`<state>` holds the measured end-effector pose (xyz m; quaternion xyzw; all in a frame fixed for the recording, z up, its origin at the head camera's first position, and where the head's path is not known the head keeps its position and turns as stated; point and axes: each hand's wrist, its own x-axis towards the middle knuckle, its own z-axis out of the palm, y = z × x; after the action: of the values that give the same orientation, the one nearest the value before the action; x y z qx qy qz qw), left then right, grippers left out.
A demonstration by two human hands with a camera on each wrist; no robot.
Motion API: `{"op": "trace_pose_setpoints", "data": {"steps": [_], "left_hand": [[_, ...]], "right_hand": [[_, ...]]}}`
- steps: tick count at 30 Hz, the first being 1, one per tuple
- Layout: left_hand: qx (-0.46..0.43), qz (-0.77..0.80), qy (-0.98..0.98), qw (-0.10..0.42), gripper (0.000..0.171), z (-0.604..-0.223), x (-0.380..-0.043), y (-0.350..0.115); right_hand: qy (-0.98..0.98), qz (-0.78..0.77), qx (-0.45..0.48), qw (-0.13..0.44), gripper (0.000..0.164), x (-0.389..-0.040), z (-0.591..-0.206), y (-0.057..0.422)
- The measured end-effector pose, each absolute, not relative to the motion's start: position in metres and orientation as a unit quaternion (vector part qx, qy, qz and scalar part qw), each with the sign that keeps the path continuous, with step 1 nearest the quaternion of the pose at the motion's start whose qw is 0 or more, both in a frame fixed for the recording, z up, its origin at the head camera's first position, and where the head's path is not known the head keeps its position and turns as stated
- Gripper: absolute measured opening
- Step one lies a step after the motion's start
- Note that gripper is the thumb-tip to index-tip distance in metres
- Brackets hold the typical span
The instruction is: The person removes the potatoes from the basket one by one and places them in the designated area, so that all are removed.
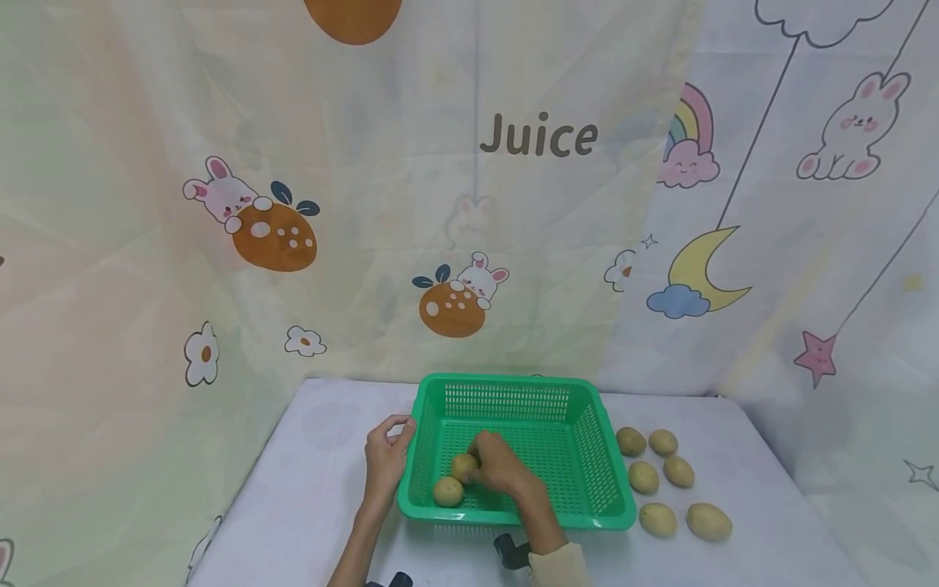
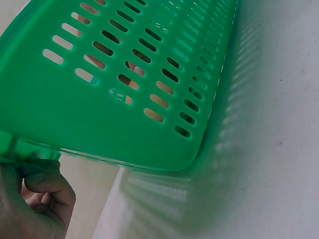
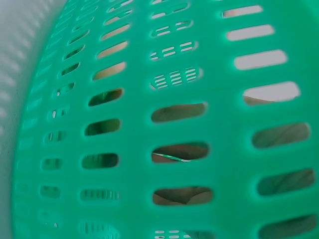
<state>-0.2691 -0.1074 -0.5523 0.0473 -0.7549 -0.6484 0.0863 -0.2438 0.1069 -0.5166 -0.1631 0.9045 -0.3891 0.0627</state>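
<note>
A green plastic basket [image 1: 513, 517] with slotted walls stands on the table. My left hand [image 1: 386, 458] holds the basket's left rim, thumb and curled fingers at its edge; the left wrist view shows this hand [image 2: 37, 199] below the rim. Inside the basket, my right hand [image 1: 502, 466] reaches down with bent fingers around a potato [image 1: 465, 468]. Another potato [image 1: 448, 492] lies just in front of it, near the basket's left front corner. In the right wrist view the basket wall [image 3: 229, 119] covers most of the hand, which shows only through the slots.
Several loose potatoes [image 1: 658, 519] lie in two rough columns on the white tabletop [image 1: 293, 497], right of the basket. Behind the table hangs a printed cloth [image 1: 543, 244]. A dark wrist camera [image 1: 511, 552] sits below the right forearm, close to the basket's front.
</note>
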Motion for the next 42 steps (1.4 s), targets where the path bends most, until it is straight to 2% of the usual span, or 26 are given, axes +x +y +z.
{"op": "trace_pose_setpoints", "data": {"steps": [21, 28, 36, 42], "left_hand": [[0.052, -0.647, -0.755, 0.092, 0.029, -0.555, -0.269, -0.108], [0.047, -0.651, -0.752, 0.092, 0.030, -0.556, -0.270, -0.108], [0.046, -0.650, -0.753, 0.093, 0.030, -0.554, -0.269, -0.106], [0.047, -0.651, -0.752, 0.090, 0.031, -0.553, -0.269, -0.107]], "right_hand": [[0.901, -0.406, -0.136, 0.067, 0.024, -0.236, -0.514, 0.112], [0.898, -0.407, -0.165, 0.013, 0.027, -0.238, -0.516, 0.121], [0.872, -0.466, -0.149, 0.000, 0.041, -0.230, -0.509, 0.133], [0.847, -0.512, -0.143, -0.030, 0.044, -0.226, -0.505, 0.144]]}}
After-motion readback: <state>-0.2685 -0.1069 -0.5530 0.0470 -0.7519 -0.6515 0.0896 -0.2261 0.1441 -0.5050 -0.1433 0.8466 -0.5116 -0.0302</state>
